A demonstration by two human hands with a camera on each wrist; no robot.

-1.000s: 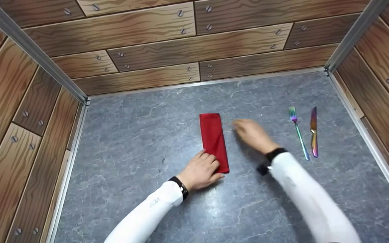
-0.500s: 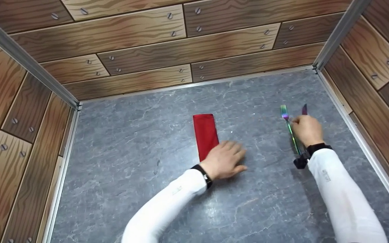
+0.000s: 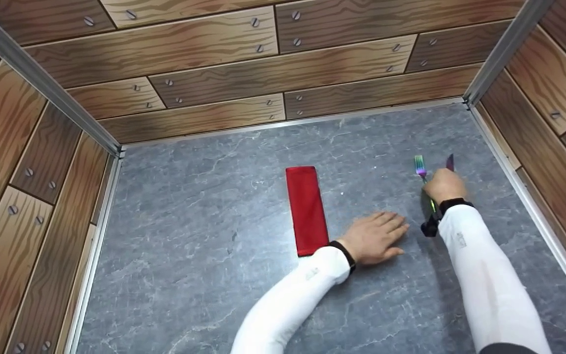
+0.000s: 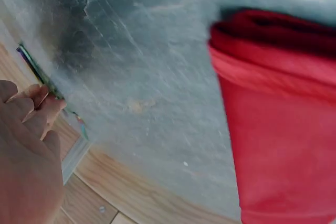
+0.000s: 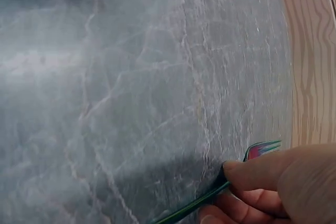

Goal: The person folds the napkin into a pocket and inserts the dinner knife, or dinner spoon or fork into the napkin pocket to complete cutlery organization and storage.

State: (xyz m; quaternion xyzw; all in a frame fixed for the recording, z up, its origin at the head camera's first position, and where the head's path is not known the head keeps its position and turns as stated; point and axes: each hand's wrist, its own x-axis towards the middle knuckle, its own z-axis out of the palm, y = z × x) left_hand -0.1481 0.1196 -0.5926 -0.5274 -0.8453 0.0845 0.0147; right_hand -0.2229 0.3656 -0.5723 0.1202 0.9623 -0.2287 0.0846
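Observation:
A long folded red cloth napkin (image 3: 307,209) lies on the grey marbled table, its near folded end large in the left wrist view. My left hand (image 3: 374,238) is just right of it, palm down with fingers straight, holding nothing. At the right, my right hand (image 3: 445,186) pinches a rainbow-coloured fork (image 3: 420,168) by its handle between thumb and fingers, clearest in the right wrist view, where the fork's handle (image 5: 194,204) slants downward left. Beyond that hand shows the blade tip of a knife (image 3: 450,162); the hand hides the rest of it.
Wood-print panels (image 3: 214,64) wall the table (image 3: 184,196) at the back and both sides. Metal strips (image 3: 97,241) run along the table's edges. A small black device (image 3: 429,227) hangs at the right wrist.
My left hand has left the napkin and moved right across the table. My right hand has moved right from beside the napkin to the cutlery and taken hold of the fork.

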